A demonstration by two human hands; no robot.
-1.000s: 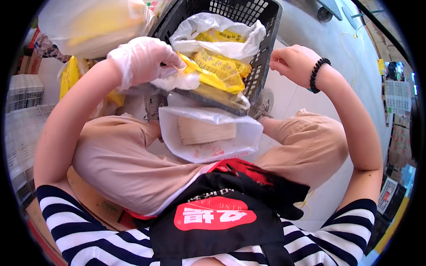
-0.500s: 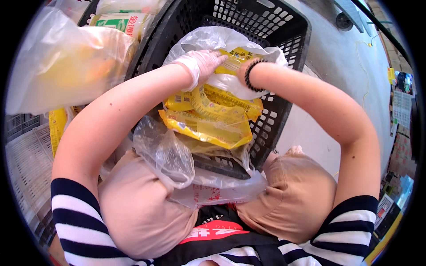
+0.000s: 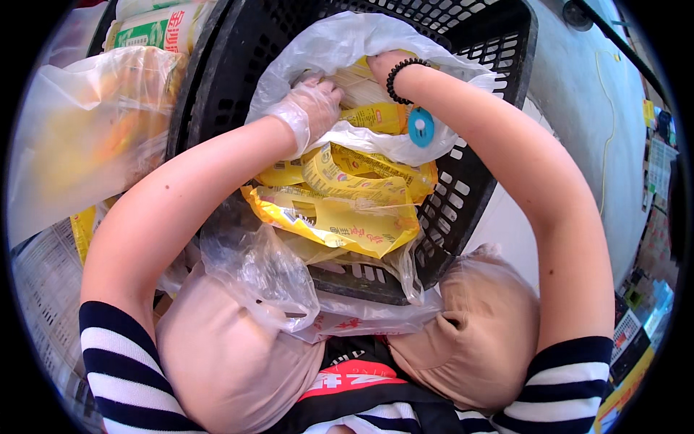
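Note:
A white plastic bag (image 3: 289,58) lies open in a black perforated crate (image 3: 520,54), holding yellow packets (image 3: 379,116) and pale thin sticks. My left hand (image 3: 312,108), in a clear glove, curls its fingers into the bag at its left; what they grip is unclear. My bare right hand (image 3: 390,66), with a black coiled band, reaches into the bag’s right part, fingertips hidden. A round blue object (image 3: 421,128) shows below that wrist. Torn yellow wrappers (image 3: 361,224) lie nearer me in the crate, beside crumpled clear plastic (image 3: 256,264).
At left, a clear bag (image 3: 87,137) with yellow contents sits beside white-and-green packages (image 3: 148,29). Pale plastic crates (image 3: 43,289) are at the far left. A dark wheel (image 3: 578,14) and a thin yellow cord (image 3: 607,130) are at the right; my knees flank the crate’s near end.
Both hands have moved forward into the white bag from their raised positions a second ago; the right has gone deeper and the left’s fingers have curled. The crate appears larger and more central.

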